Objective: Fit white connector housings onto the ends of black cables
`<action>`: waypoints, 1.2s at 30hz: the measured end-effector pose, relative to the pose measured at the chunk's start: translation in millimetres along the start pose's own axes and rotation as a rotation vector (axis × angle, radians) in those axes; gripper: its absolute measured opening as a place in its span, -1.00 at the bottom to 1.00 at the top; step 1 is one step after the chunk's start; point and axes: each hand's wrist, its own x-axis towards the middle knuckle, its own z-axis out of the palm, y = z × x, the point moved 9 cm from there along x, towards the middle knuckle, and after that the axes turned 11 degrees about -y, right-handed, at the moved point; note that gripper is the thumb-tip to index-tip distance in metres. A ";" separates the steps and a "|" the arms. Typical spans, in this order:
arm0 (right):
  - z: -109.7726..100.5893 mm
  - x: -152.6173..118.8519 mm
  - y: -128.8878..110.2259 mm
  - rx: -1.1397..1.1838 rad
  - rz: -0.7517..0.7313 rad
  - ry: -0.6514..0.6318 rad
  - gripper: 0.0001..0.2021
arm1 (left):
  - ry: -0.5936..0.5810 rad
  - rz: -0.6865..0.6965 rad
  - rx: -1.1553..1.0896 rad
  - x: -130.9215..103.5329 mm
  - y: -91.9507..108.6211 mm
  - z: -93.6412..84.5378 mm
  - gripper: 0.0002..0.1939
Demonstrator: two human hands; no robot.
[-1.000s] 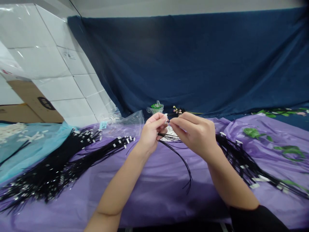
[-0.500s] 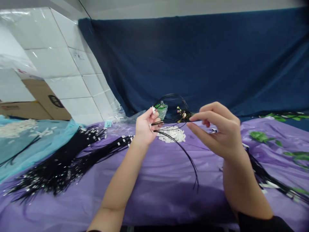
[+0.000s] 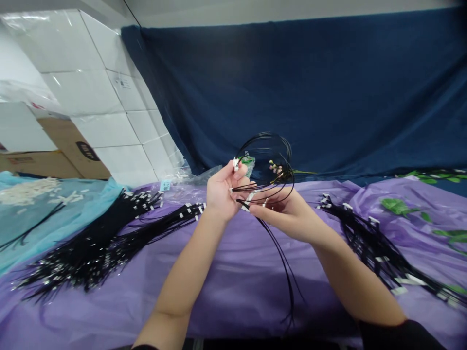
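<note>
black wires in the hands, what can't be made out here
- Head view: right hand fingertips, hidden behind the left hand and looped black wires.
- White connector at the left fingertips: too small to read its type.
- Wire pile on the right: blurred, runs off the edge.
- Box label: too small.

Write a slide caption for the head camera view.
Both hands, left hand and right hand, hold looped black wires above a purple cloth.

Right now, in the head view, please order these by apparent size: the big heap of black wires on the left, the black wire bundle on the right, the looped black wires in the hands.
1. Left heap of black wires
2. Right black wire bundle
3. Looped black wires, though nearer, so uncertain.
</note>
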 end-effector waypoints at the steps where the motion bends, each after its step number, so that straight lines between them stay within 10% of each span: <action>1: 1.8 0.9 1.9 0.027 0.002 -0.010 -0.76 | -0.005 -0.002 0.008 -0.5 -0.4 1.9 -0.77; 24: 9.1 3.1 14.0 0.338 0.132 -0.124 -0.91 | -0.051 -0.043 -0.050 8.9 -7.9 -6.1 -0.73; 36: -63.9 -47.6 -23.0 0.183 -0.058 -0.168 -0.77 | -0.054 0.027 -0.107 5.5 5.2 -5.0 -0.69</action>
